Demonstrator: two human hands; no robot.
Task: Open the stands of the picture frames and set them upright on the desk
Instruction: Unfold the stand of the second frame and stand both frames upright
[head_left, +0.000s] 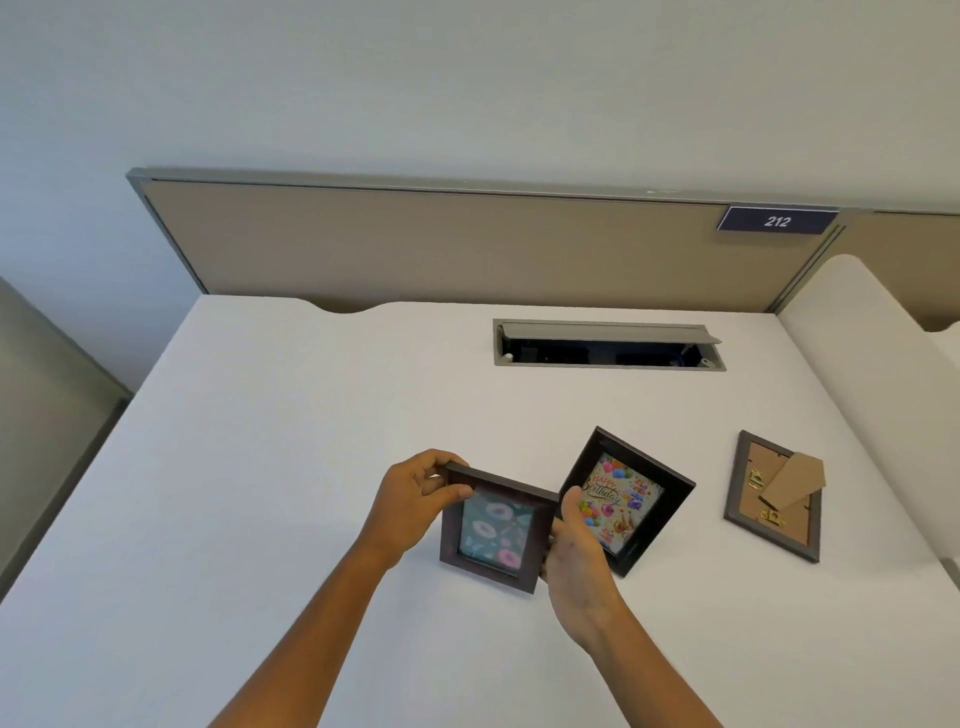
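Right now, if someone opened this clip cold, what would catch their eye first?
Both hands, left hand and right hand, grip the doughnut-print frame by its side edges at the centre of the white desk. Just right of it, the birthday-print frame faces the camera, and further right a third frame lies face down with its cardboard stand showing. Behind them an open cable hatch cuts a dark slot in the desk.

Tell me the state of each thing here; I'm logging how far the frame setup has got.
Donut frame: upright, picture facing the camera, held at both sides.
Birthday frame: picture facing the camera, seems to stand tilted on the desk, unheld.
Third frame: flat, face down, stand partly lifted.
Cable hatch: lid open.
Left hand: gripping the donut frame.
Right hand: gripping the donut frame.
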